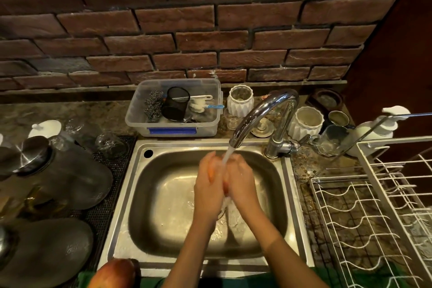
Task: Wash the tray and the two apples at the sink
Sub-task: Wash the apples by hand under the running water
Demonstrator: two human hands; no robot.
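Left hand (208, 184) and right hand (240, 180) cup an apple (212, 170), fingers curled around it, under running faucet (261, 114) water above the sink (140, 194).

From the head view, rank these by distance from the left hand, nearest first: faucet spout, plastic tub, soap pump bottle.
From the left hand:
1. Faucet spout, just above the hands.
2. Plastic tub, behind the sink, at the wall.
3. Soap pump bottle, far right, beside the rack.

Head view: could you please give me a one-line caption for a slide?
Both hands, left hand and right hand, rub an apple under the running tap over the steel sink.
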